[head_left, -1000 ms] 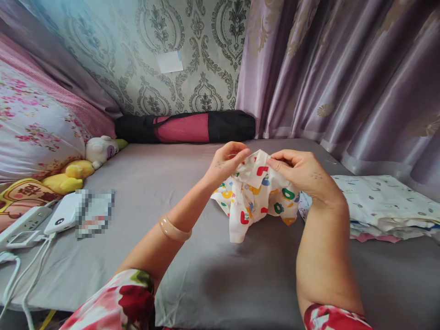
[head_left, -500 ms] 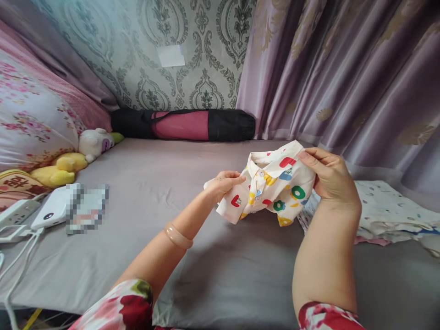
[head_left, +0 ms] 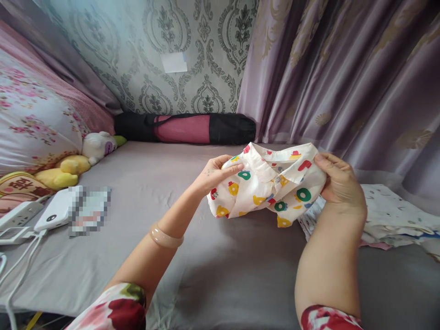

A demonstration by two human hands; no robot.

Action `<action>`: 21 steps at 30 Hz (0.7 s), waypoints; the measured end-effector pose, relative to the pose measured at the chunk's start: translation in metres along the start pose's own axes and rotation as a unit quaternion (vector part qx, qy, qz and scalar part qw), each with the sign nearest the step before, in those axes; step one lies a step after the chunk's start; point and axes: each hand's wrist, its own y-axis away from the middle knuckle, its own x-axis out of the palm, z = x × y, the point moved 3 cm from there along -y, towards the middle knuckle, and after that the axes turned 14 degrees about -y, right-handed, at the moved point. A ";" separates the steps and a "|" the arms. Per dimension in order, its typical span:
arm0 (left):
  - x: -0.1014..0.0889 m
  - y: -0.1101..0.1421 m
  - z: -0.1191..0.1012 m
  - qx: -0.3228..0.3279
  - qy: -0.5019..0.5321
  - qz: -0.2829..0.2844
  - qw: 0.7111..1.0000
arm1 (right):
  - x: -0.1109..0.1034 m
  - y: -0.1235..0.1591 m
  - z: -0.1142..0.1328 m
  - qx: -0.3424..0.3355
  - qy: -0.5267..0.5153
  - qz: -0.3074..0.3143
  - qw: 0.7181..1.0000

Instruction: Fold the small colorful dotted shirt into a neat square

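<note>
A small white collared shirt point(head_left: 261, 188) with red, yellow, green and blue prints hangs between my two hands, above the bed. Its collar is at the top and a snap button shows at the neck. My left hand point(head_left: 218, 175) pinches the shirt's left shoulder, thumb lying on the front and the other fingers behind the cloth. At the opposite shoulder, by the collar, my right hand point(head_left: 335, 176) grips the fabric between thumb and fingers. Folds hide part of the shirt's lower side.
A pile of folded clothes point(head_left: 395, 215) lies to the right on the grey bed sheet point(head_left: 144, 197). A black and pink rolled bag point(head_left: 182, 128) rests along the wall. At left are plush toys point(head_left: 96, 146), a white power bank point(head_left: 58, 208), a power strip point(head_left: 22, 215) and cables.
My left hand has shifted from the shirt's front edge up to its shoulder and slightly left. The collar is spread wider, and more of the printed front shows.
</note>
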 end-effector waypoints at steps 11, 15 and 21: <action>-0.068 0.036 -0.030 0.048 -0.135 -0.029 0.989 | 0.045 0.006 -0.014 0.006 0.104 0.150 0.983; -0.101 0.062 -0.047 0.029 -0.196 0.046 0.979 | 0.079 0.012 -0.021 0.035 0.132 0.232 0.963; -0.153 0.084 -0.078 0.061 -0.258 -0.105 0.958 | 0.134 0.013 -0.003 0.081 0.130 0.326 0.933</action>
